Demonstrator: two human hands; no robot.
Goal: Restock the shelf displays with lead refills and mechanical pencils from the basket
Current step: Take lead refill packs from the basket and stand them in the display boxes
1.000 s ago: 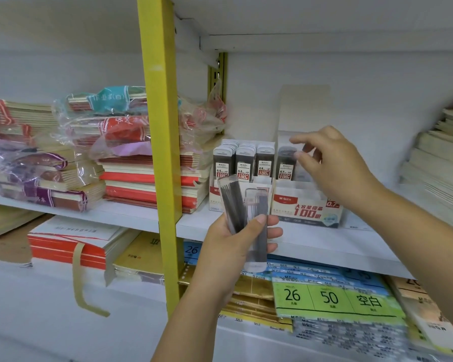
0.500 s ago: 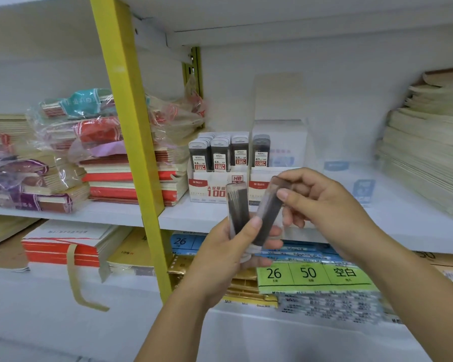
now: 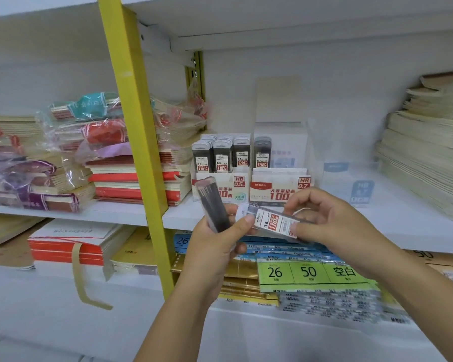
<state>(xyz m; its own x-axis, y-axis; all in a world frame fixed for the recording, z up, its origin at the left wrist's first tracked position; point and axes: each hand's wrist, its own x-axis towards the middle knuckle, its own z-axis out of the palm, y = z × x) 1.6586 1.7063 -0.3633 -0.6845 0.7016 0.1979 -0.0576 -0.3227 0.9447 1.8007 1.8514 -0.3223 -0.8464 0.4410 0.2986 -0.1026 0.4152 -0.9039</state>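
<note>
Your left hand (image 3: 215, 253) grips one lead refill case (image 3: 213, 205), tilted upright. The second case (image 3: 272, 225), which stood beside it a moment ago, is now swung flat, pinched by your right hand (image 3: 335, 226), label reading 0.5. So it likely belongs in the HB 0.5 display (image 3: 237, 190) just beyond, not the HB 0.7 display (image 3: 277, 189).

Shelf (image 3: 392, 223): 0.5 display box (image 3: 237, 192) left, 0.7 display box (image 3: 277, 190) just beside it, right. Before them, my left hand (image 3: 215, 252) holds an upright refill case (image 3: 212, 205); my right hand (image 3: 335, 226) holds a crosswise refill case (image 3: 271, 223) (just right of the first).
</note>
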